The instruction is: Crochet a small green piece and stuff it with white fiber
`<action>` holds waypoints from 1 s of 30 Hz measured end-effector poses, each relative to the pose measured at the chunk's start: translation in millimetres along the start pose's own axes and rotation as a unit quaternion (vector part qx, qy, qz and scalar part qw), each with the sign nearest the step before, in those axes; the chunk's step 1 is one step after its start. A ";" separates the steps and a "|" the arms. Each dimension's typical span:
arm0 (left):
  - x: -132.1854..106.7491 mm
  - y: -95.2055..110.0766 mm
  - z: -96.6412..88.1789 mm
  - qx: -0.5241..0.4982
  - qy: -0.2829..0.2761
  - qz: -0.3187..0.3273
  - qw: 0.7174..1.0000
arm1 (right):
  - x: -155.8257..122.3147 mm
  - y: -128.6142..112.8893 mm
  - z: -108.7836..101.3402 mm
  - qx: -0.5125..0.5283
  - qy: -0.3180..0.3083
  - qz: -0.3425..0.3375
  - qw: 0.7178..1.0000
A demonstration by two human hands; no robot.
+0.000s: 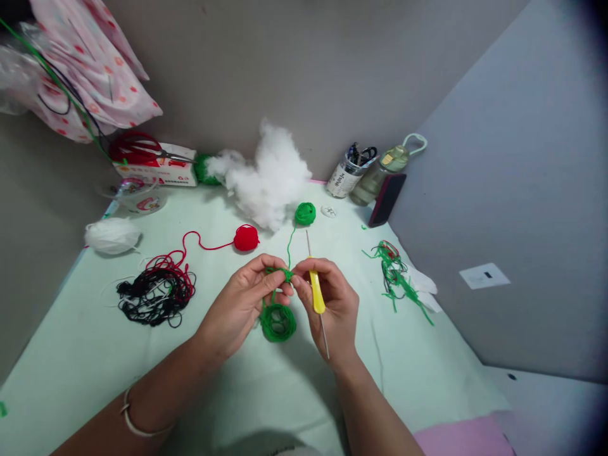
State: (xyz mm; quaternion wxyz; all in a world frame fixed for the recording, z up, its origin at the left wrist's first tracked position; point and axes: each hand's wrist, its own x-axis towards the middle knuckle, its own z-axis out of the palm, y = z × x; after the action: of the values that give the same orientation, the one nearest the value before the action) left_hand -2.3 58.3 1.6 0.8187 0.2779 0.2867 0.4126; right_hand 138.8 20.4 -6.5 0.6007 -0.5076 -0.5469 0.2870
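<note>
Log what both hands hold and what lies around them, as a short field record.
left hand: pinches green yarn above a green coiled piece
right hand: grips yellow-handled crochet hook
strand: runs from the pinch up to green ball
nearby: red ball, white stuffing, black-and-red tangle
surface: pale green table
</note>
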 end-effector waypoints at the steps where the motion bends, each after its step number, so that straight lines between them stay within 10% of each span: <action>1: 0.5 0.5 -0.4 -0.009 -0.002 -0.006 1.000 | -0.2 2.4 -0.7 -0.012 -0.002 -0.030 0.999; 6: 0.3 1.5 2.1 -0.043 0.024 -0.040 0.998 | -0.3 9.4 -3.0 -0.027 -0.030 -0.097 0.994; 18: -2.9 0.5 9.1 -0.040 0.016 -0.042 0.998 | 3.5 -4.1 -5.4 0.090 -0.018 0.092 0.992; 30: -0.4 2.6 4.6 -0.079 0.072 -0.030 0.994 | -0.3 -7.5 -14.7 0.093 0.055 -0.010 0.994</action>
State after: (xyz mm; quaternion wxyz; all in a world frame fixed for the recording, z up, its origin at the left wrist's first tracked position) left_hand -0.7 58.3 6.7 0.8276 0.1732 0.3194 0.4280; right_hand 151.1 13.4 2.0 0.6773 -0.4592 -0.4888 0.3024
